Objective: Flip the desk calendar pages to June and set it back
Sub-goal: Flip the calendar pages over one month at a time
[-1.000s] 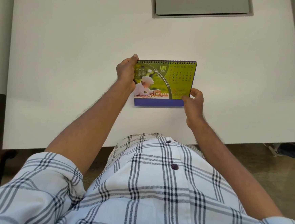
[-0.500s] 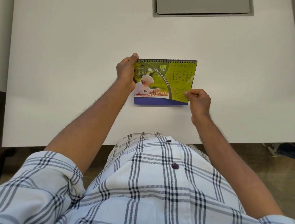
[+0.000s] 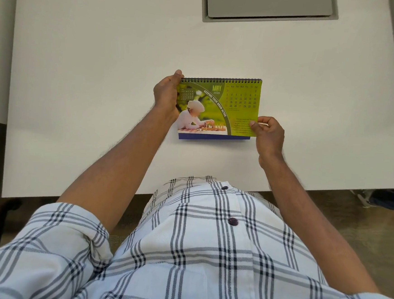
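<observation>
Head view: left hand [image 3: 166,95] clasps one desk calendar [image 3: 218,108] while right hand [image 3: 269,133] pinches its May page corner

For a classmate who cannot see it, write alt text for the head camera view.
Two bare hands hold a desk calendar open at May above a white desk: the left hand grips its left edge, the right hand pinches the page's lower right corner. A grey cable hatch sits beyond.
</observation>
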Demonstrator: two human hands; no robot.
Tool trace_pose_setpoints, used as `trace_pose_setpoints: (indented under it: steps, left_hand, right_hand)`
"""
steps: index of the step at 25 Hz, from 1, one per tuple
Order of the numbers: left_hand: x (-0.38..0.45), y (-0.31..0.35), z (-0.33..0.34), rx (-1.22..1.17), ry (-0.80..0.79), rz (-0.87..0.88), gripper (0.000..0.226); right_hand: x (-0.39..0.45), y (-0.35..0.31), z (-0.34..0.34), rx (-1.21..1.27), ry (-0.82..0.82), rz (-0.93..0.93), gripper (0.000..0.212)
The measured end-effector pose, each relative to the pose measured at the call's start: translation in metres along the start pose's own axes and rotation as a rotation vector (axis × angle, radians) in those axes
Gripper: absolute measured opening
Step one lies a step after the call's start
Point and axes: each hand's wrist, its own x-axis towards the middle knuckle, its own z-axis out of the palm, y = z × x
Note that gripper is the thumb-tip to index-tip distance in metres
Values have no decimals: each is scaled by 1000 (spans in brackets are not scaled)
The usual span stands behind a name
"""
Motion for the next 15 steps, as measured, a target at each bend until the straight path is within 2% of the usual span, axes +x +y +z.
trace_pose_setpoints:
  steps: [3, 7, 11, 13, 15]
  left_hand:
    - [0, 0, 0, -6, -1, 1, 19]
    - [0, 1, -1, 17, 3, -15, 23]
    - [2, 3, 0, -15, -12, -68, 34]
    - [2, 4, -1, -5, -30, -90, 39]
    - [1, 4, -2, 1, -45, -96, 34]
  right_hand:
    - [-6, -10, -2, 37, -20, 20, 8]
    - [-16, -38, -11, 126, -128, 91, 26]
    - [-17, -79, -19, 439, -277, 169, 16]
    - [-15, -95, -17, 481, -297, 150, 16]
    - [-11, -107, -15, 531, -304, 137, 16]
